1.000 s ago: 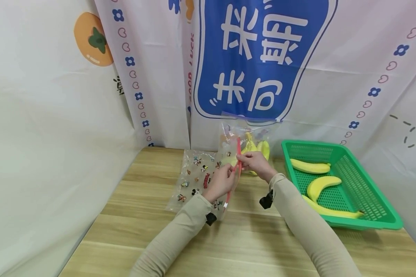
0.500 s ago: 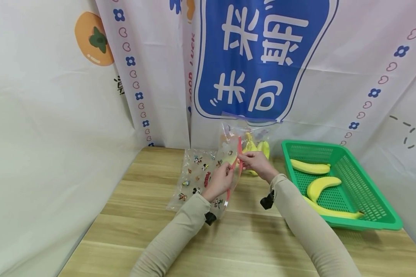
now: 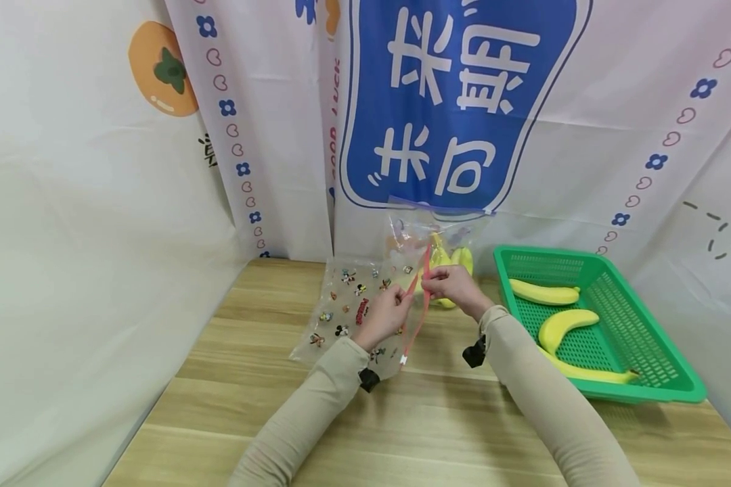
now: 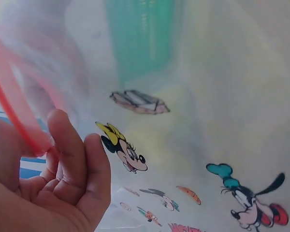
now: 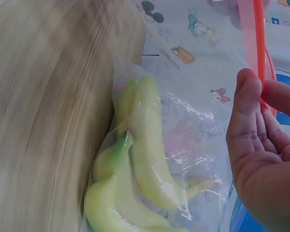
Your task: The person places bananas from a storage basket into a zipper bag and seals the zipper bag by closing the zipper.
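A clear zipper bag (image 3: 353,311) with small cartoon prints and a red zip edge hangs between my two hands over the table. My left hand (image 3: 385,314) pinches one side of the red edge; in the left wrist view the red strip (image 4: 14,106) runs between thumb and fingers. On the opposite side, my right hand (image 3: 453,287) pinches the other red strip (image 5: 259,43). The two strips stand apart at the mouth, joined lower down near a white slider (image 3: 403,360). Behind the hands stands a second clear bag (image 3: 402,226) holding yellow bananas (image 5: 150,145).
To the right is a green plastic basket (image 3: 664,338) with bananas (image 3: 563,328) in it. The wooden table (image 3: 231,392) meets a printed white cloth (image 3: 286,169) at the back and left. Sleeved forearms with black wrist cameras reach in from the front.
The two red strips have parted, widening the bag's mouth. My right hand has shifted slightly right, and the bag's lower end with the slider has swung a little to the right.
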Demonstrator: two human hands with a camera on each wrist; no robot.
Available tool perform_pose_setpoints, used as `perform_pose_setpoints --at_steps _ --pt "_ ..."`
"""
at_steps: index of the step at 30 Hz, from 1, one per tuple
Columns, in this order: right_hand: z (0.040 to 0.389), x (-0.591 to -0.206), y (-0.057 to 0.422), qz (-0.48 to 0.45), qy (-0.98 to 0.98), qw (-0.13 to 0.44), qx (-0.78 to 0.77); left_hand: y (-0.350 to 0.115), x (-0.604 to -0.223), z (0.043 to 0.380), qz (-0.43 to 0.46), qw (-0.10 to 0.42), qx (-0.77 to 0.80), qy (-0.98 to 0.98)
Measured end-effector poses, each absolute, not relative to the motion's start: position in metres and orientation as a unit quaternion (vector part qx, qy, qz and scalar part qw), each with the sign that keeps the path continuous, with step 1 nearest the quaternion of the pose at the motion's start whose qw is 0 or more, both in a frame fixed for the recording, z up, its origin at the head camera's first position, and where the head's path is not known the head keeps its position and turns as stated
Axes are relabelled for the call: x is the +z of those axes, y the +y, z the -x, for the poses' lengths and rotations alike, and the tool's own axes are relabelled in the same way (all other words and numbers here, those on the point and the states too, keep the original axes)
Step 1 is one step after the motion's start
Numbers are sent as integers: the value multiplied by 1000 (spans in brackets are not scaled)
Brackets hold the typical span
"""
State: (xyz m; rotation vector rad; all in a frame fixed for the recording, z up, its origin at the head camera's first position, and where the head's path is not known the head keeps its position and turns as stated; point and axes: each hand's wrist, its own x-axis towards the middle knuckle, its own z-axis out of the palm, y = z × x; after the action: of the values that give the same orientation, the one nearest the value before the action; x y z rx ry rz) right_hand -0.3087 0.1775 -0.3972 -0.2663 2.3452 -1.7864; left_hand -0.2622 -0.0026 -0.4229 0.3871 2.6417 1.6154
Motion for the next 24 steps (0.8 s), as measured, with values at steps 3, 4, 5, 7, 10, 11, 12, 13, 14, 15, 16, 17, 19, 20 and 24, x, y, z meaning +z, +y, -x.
perform_pose_setpoints --at_steps 3,4,5,7,10,11,12,13,14,15,16,17,19,20,24 --pt "307 -395 178 90 808 87 -575 -5 -421 263 -121 4 509 852" --pt "307 -395 178 91 814 86 -568 -6 -420 264 -120 0 503 856" --pt "306 -394 178 93 818 84 -562 -6 -419 264 -117 -1 497 860" --pt "306 -394 178 98 825 80 -551 -7 -418 264 -113 3 496 861" --pt "306 -394 178 105 829 77 -543 -9 -416 264 -106 8 493 864" --pt "306 -394 178 107 830 77 -542 -9 -416 264 -103 8 494 863" --pt "306 -393 179 107 831 77 -541 -9 -415 264 -102 8 496 862" --pt "306 -393 179 107 833 77 -538 -10 -415 264 -103 5 498 861" --pt "306 -393 179 106 834 76 -535 -10 -414 264 -104 0 498 861" --pt "306 -393 179 107 836 74 -533 -10 -414 264 -106 -4 499 860" --pt "306 -394 179 106 837 71 -532 -10 -413 264 -110 -8 502 858" --pt "306 -394 179 105 839 69 -530 -11 -412 265 -113 -9 505 856" --pt "306 -394 178 104 842 63 -526 -10 -412 265 -120 -13 513 850" --pt "305 -394 177 102 843 61 -525 -10 -412 265 -122 -14 515 848" --pt "303 -394 173 103 850 70 -512 -7 -412 266 -127 -22 526 840"
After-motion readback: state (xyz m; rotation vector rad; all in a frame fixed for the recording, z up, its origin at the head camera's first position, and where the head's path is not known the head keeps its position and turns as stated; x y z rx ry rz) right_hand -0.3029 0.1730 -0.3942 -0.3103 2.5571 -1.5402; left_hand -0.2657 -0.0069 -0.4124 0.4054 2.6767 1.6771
